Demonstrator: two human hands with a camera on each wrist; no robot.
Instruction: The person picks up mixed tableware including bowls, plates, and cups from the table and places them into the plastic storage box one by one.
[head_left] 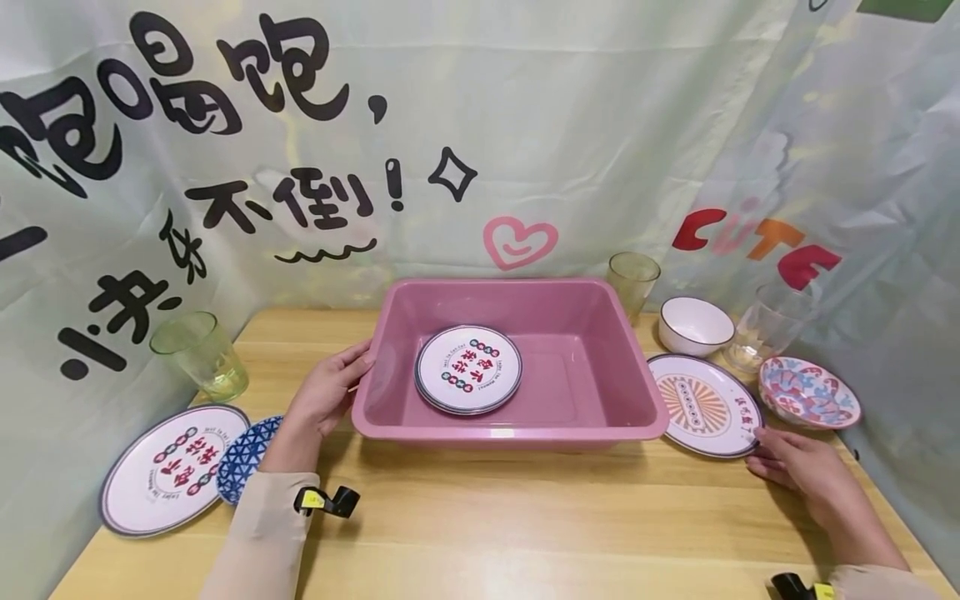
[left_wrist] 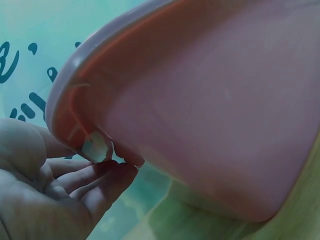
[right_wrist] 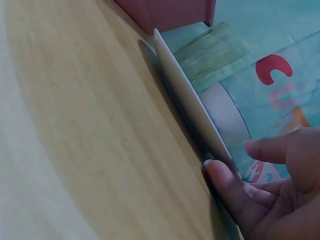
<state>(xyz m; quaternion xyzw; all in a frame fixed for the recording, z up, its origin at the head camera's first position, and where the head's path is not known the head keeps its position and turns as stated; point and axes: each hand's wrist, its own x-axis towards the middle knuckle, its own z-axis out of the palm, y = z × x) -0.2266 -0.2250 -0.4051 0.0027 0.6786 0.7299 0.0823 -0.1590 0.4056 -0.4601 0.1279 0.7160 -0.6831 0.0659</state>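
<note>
On the left, my left hand (head_left: 330, 387) grips the rim of a pink plastic basin (head_left: 510, 433), its fingers curled under the lip in the left wrist view. Inside the basin lies a short stack of small round plates (head_left: 470, 369) with red and green print. My right hand (head_left: 798, 467) holds the near right edge of a white plate (head_left: 731, 400) with an orange sunburst print. In the right wrist view one fingertip is beneath the plate's edge and another digit is over its top side. The plate stands close beside the basin's right side.
A patterned bowl (head_left: 810, 392), a white bowl (head_left: 696, 325), a clear glass (head_left: 768, 325) and a yellowish glass (head_left: 633, 279) stand at right. At left are a green glass (head_left: 202, 358), a large printed plate (head_left: 161, 475) and a blue patterned dish (head_left: 243, 458). A printed curtain (head_left: 450, 92) borders the table.
</note>
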